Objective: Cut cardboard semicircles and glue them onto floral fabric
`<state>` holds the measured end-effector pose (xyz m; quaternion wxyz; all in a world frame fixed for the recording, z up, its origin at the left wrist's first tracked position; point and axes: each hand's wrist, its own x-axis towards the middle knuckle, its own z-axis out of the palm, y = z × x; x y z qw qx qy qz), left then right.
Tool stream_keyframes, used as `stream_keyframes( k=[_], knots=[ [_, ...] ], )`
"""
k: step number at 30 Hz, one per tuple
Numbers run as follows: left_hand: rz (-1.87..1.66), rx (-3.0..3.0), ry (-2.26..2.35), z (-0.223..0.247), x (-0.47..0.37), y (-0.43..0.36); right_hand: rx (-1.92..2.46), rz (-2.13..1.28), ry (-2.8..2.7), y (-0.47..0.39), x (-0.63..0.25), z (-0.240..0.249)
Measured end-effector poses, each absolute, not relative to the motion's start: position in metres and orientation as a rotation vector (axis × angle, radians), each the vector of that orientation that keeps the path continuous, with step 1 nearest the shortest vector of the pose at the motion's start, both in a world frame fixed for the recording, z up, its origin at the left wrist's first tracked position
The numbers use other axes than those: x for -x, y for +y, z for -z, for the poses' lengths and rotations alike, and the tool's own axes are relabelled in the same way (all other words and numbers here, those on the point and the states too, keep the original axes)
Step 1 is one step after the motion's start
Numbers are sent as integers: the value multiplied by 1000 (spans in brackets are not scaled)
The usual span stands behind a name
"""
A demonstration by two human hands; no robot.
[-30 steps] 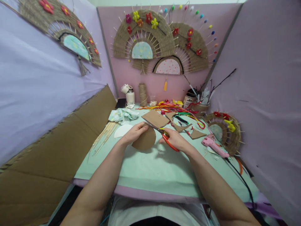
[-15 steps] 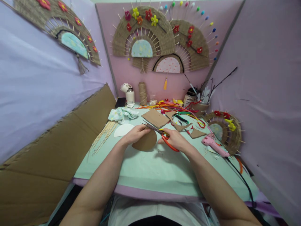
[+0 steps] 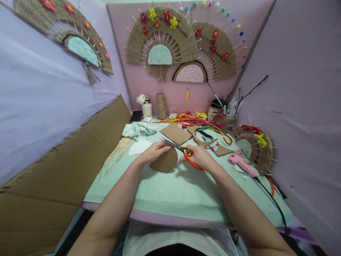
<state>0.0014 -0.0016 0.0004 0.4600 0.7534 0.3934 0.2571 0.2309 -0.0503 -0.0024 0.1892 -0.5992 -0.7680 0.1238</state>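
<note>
My left hand (image 3: 155, 152) grips a rounded piece of brown cardboard (image 3: 165, 161) by its upper left edge, thumb on top. Closed round the red and yellow handles of a pair of scissors (image 3: 190, 159) is my right hand (image 3: 200, 156). The scissor blades point left along the cardboard's upper edge, near my left fingertips; whether they bite into it I cannot tell. A white half-round piece (image 3: 140, 147) lies just left of my left hand. Beyond the blades rests a square cardboard sheet (image 3: 176, 133), with cut cardboard scraps (image 3: 223, 150) to its right.
Thin wooden sticks (image 3: 117, 153) and a patterned cloth (image 3: 139, 130) lie on the left. A pink glue gun (image 3: 243, 164) with a black cord is on the right. Coloured pipe cleaners (image 3: 183, 121), a twine spool (image 3: 161, 106) and a bottle (image 3: 147, 108) are at the back. A cardboard wall (image 3: 66, 160) borders the left.
Both hands stay almost in place. The cardboard piece has tilted or shifted very slightly downward at the scissors. The whole view has moved a little.
</note>
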Motion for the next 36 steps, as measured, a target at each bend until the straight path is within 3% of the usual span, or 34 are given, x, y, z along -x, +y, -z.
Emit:
stream_keyframes(
  k=[8,15,22,36],
  knots=[
    [-820,-1727,927,-4,-4,-3,1593,-518,-1859,-38,-232,12],
    [-1272,-721,846,2,-7,15,1477,-798,-1485,-23,-239,29],
    [-1314,-445,715,4,-2,23,1327,-1131,-1370,-24,-230,39],
    [-1222,-443,654,15,-20,16,1230,-1197,-1290,-24,-227,32]
  ],
)
